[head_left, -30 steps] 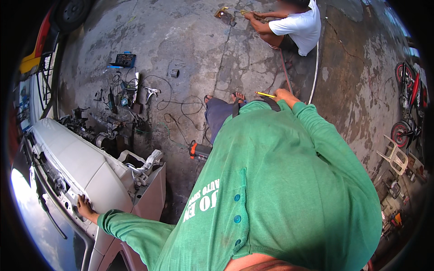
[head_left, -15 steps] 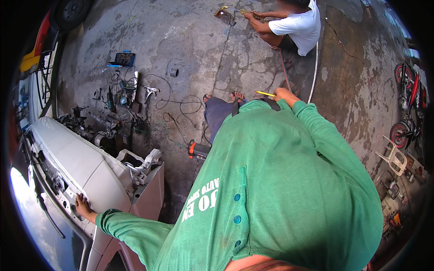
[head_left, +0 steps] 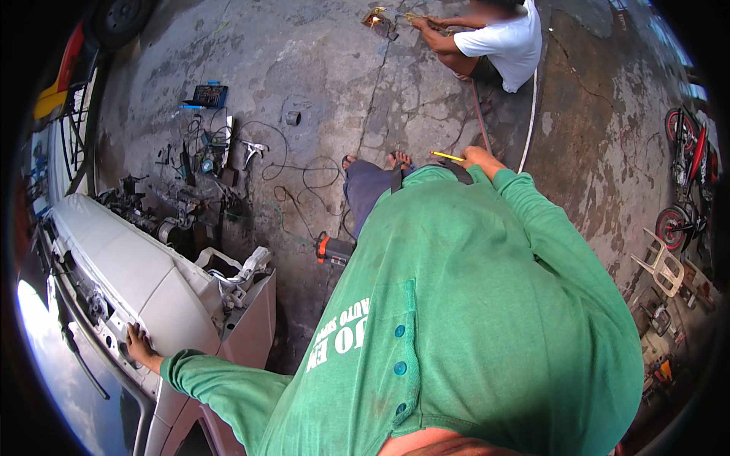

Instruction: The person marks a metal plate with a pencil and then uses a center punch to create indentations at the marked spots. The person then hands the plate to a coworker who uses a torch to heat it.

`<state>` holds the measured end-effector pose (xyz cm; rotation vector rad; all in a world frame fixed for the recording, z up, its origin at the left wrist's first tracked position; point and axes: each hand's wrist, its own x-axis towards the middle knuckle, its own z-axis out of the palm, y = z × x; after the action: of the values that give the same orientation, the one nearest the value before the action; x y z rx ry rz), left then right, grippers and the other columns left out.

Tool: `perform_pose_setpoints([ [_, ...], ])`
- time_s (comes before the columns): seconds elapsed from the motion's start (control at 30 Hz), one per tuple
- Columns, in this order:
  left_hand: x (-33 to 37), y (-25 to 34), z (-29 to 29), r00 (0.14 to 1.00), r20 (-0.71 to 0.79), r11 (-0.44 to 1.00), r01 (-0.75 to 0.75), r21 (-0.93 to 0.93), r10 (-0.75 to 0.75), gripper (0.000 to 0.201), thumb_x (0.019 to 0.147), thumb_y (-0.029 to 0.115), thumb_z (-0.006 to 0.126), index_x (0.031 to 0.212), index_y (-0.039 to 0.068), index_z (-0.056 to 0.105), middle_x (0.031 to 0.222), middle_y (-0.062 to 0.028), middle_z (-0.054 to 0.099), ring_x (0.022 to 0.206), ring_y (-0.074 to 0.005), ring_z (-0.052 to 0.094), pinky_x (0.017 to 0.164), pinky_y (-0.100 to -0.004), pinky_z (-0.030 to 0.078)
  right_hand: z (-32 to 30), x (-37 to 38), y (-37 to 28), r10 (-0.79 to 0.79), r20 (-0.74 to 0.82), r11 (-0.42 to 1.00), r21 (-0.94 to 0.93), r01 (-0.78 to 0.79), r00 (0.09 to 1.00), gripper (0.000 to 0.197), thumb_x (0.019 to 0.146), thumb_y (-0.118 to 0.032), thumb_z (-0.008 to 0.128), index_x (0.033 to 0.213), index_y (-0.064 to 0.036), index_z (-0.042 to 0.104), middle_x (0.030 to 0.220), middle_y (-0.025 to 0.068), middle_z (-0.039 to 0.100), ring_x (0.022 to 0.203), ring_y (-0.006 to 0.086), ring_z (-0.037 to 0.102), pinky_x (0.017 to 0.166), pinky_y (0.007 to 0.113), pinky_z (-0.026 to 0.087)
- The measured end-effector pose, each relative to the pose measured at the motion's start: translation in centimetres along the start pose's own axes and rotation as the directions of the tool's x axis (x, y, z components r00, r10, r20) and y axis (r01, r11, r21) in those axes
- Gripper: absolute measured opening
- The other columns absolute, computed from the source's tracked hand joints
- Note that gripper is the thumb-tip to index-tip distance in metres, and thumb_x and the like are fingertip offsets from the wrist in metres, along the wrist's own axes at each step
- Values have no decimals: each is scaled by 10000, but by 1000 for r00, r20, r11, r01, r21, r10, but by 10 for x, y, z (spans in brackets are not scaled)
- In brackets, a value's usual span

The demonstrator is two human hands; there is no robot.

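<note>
My left hand lies with its fingers spread on the white car body, by the base of the windshield. It holds nothing. In front of my waist, my right hand is closed around a thin yellow pencil, which points out to the left. My green shirt hides part of that wrist.
A crouching person in a white shirt works with a torch over a glowing metal piece. Cables, car parts, a blue toolbox and a black-and-orange power tool lie on the floor. A motorcycle stands right.
A bright orange glow now shows at the metal piece below the other person's torch. My hands stay almost where they were.
</note>
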<state>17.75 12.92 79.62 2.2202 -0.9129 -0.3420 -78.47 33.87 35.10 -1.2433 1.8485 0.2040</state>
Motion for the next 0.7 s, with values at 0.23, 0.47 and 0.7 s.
perform_pose_setpoints([
  [0.23,4,1,-4,1000,16,1000,-13,15,13,523,935,443,719,1269,43,677,1168,-92,737,951,-216,654,800,-304,475,5,4,4,4,23,1000,24,-4,1000,345,832,-323,735,1057,-65,769,959,217,729,929,397,704,833,485,541],
  [0.47,-2,1,3,1000,-10,1000,-3,10,3,529,937,453,710,1285,56,675,1163,-89,738,942,-207,647,786,-298,467,9,5,6,17,-4,999,35,-17,1000,330,838,-314,731,1058,-72,770,970,215,729,937,395,703,839,492,540],
  [0.7,-2,2,3,1000,0,1000,-9,10,9,530,931,458,712,1273,54,680,1164,-83,737,943,-204,645,778,-287,464,8,6,7,20,17,999,31,-21,1000,321,842,-297,723,1072,-78,767,990,214,729,953,395,702,848,492,541],
])
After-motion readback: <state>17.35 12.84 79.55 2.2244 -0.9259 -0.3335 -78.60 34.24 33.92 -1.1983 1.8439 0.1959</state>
